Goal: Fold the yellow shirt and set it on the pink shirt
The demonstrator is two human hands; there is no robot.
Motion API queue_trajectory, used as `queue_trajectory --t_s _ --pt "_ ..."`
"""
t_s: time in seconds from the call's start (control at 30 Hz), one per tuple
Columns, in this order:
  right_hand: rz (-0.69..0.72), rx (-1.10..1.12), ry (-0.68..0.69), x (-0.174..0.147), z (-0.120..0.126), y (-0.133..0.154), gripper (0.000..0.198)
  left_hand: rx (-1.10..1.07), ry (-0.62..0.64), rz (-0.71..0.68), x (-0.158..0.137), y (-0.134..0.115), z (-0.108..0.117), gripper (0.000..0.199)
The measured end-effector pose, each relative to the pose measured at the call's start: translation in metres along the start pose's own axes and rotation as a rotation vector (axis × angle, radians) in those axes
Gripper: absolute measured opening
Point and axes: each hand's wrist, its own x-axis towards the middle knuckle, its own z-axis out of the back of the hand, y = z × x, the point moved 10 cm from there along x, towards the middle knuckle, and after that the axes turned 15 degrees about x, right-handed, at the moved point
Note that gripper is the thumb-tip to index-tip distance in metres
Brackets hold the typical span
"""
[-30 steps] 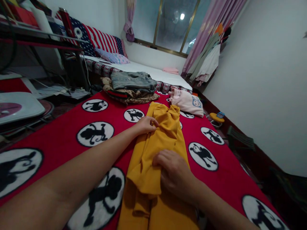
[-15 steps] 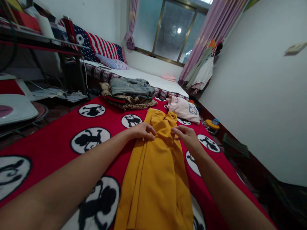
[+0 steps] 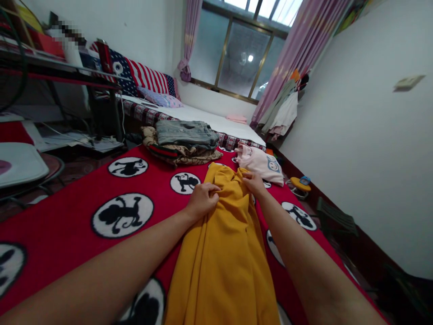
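Note:
A long mustard-yellow garment (image 3: pixel 226 253) lies lengthwise in front of me, with folds down its left side and a gathered far end. Whether it is trousers or a skirt I cannot tell. My left hand (image 3: pixel 204 199) is closed on the cloth at its left edge, a little short of the far end. At the far right corner, my right hand (image 3: pixel 254 183) pinches the fabric between thumb and fingers. Under the garment spreads a red blanket (image 3: pixel 162 212) with black monkey figures in white ovals.
Beyond the garment lie folded jeans (image 3: pixel 186 133) on a brown patterned cloth (image 3: pixel 192 156), and a folded pale pink top (image 3: pixel 260 163). A white-topped bed (image 3: pixel 209 118) runs below the window. A cluttered desk (image 3: pixel 67 72) stands left; a yellow-seated stool (image 3: pixel 300 184) is on the right.
My right hand has moved to the garment's far right corner and pinches it. My left hand has closed on the cloth at the left edge. The view has tilted up slightly.

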Motion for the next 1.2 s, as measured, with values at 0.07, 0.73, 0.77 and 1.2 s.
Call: queue_trajectory --t_s 0.07,0.73,0.77,1.2 --pt "0.018 -0.032 -0.087 -0.003 0.011 -0.007 0.004 0.039 0.006 0.063 0.001 0.007 0.0 0.023" --pt "0.266 -0.027 0.195 -0.11 -0.024 0.06 0.022 0.205 0.217 -0.281 0.015 -0.004 -0.016 0.037" --pt "0.251 -0.027 0.288 -0.11 -0.028 0.061 0.032 0.179 0.213 -0.256 0.016 0.0 -0.016 0.035" --pt "0.453 -0.217 0.547 -0.13 -0.047 0.079 0.068 0.076 0.19 -0.253 0.01 0.007 -0.017 0.033"
